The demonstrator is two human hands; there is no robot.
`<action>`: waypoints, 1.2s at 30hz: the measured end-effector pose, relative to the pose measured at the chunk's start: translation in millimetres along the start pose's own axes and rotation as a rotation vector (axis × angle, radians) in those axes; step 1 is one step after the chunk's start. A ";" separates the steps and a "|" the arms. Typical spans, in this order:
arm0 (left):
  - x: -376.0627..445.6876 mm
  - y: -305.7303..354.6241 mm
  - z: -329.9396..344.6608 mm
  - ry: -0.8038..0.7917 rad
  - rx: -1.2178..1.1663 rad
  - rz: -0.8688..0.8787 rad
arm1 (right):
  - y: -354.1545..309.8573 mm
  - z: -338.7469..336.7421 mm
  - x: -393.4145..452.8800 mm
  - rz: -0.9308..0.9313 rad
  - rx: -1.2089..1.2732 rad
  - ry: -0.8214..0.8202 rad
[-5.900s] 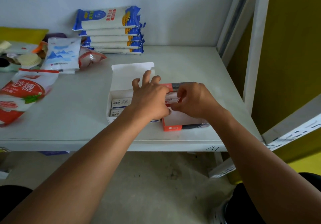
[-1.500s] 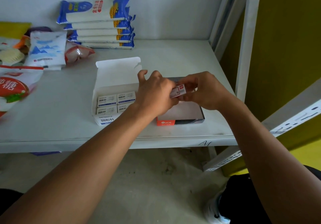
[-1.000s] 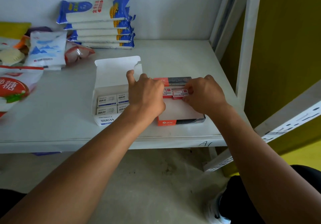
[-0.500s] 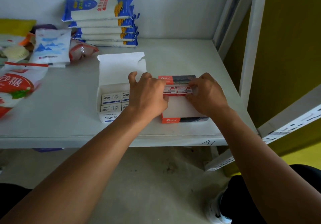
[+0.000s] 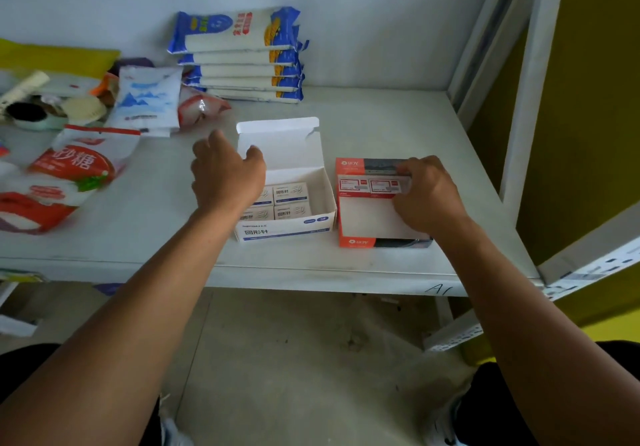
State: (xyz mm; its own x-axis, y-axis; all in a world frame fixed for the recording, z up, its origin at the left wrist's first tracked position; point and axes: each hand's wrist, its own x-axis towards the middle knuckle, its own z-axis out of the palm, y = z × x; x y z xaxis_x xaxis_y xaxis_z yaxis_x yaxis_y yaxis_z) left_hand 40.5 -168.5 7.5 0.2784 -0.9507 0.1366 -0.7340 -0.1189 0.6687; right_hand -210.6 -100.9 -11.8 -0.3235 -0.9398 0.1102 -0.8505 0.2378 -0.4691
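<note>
A white carton (image 5: 287, 229) with its lid (image 5: 280, 147) folded back stands on the shelf and holds small white boxes (image 5: 290, 192) with blue print. My left hand (image 5: 225, 175) hovers over the carton's left end with its fingers hanging curled; what lies under the palm is hidden. Just right of it lies a red carton (image 5: 356, 242) with a row of small red and white boxes (image 5: 367, 186) along its far side. My right hand (image 5: 429, 196) pinches the rightmost box of that row between thumb and fingers.
The white shelf (image 5: 381, 116) carries a stack of blue and white packets (image 5: 239, 61) at the back wall. A white and blue pouch (image 5: 145, 99) and a red sugar bag (image 5: 69, 175) lie at the left. A white upright post (image 5: 526, 82) bounds the right side.
My left hand has left the red carton and moved left over the white carton. My right hand stays at the row of small red and white boxes. The view has shifted a little.
</note>
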 end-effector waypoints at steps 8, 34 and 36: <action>5.2 -20.5 11.2 -0.108 -0.287 -0.060 | -6.7 -2.6 -1.3 -0.053 -0.030 0.015; -31.3 -71.4 -5.9 -0.149 0.055 0.753 | -63.0 18.7 -18.0 -0.362 0.408 -0.252; -32.9 -70.8 -4.6 -0.148 0.042 0.759 | -61.2 19.6 -17.5 -0.338 0.428 -0.272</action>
State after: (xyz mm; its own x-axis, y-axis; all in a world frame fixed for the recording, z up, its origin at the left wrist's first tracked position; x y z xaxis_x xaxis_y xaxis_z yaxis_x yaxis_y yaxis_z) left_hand 86.2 -127.5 -40.9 -0.3937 -0.8041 0.4454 -0.7144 0.5726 0.4023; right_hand -144.8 -103.8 -2.2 0.1007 -0.9885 0.1131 -0.6271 -0.1513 -0.7641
